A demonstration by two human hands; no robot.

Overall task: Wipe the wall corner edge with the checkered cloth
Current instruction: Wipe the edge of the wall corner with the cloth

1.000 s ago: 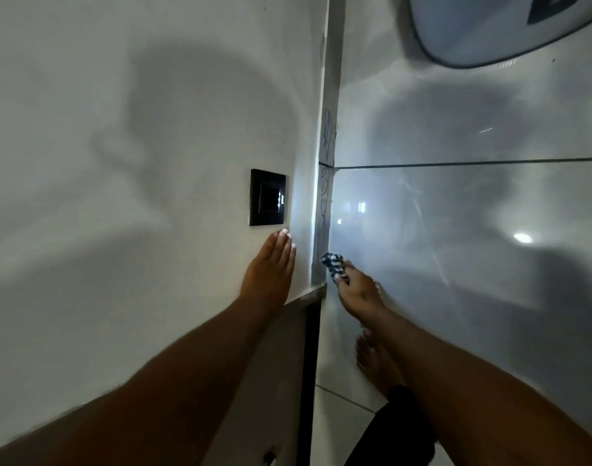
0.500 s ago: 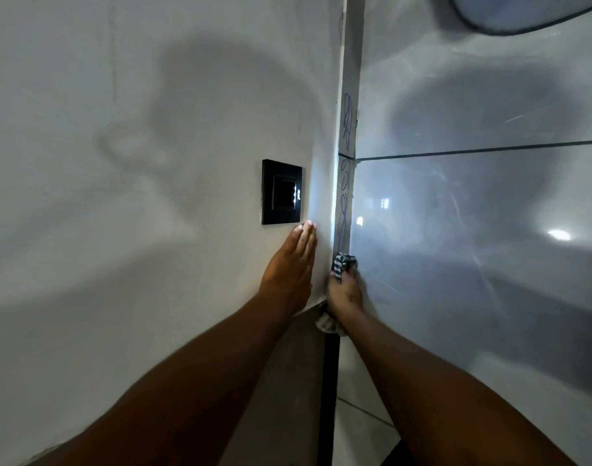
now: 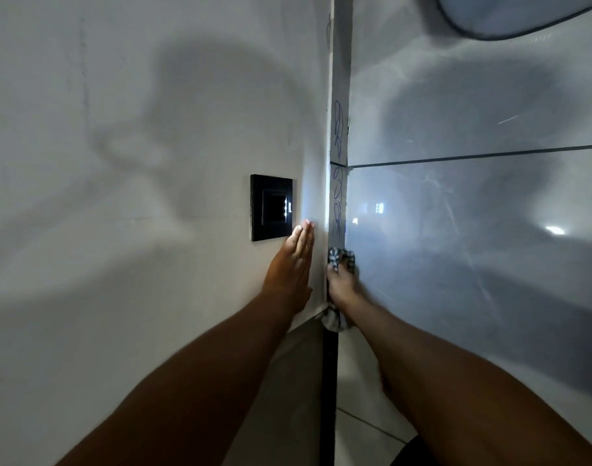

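The wall corner edge runs as a narrow vertical strip between a plain white wall and glossy tiles, with blue pen scribbles down it. My right hand grips the checkered cloth and presses it on the strip just below the scribbles; more cloth hangs out under my wrist. My left hand lies flat on the white wall beside the edge, fingers together and pointing up, holding nothing.
A black wall switch plate is fixed to the white wall just left of my left fingertips. The glossy tiled wall with a dark grout line fills the right. A dark vertical gap runs below the corner, with floor tiles underneath.
My right hand with the cloth has moved left from the tiled wall onto the corner strip and risen slightly. My left hand has slid up the white wall towards the switch plate.
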